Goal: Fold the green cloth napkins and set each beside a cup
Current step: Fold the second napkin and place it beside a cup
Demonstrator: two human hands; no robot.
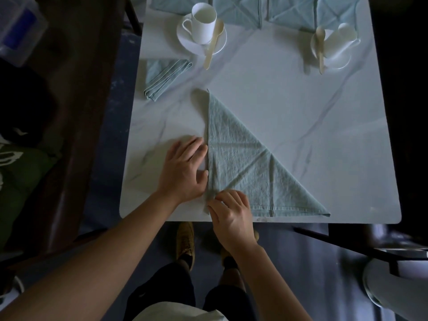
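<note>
Green napkin (245, 163), folded into 1 triangle, lies flat at the worktop's (301, 112) 6 o'clock edge, its long side facing 2 o'clock. Left hand (183, 170): fingers loose and nearly straight, resting against the napkin's 9 o'clock hem. Right hand (231, 214): fingers curled, pinching the cloth at its 7 o'clock corner. A folded napkin (165, 76) sits at 10 o'clock, near the upright cup (203, 23); a second cup (340, 40) lies tilted at 1 o'clock.
</note>
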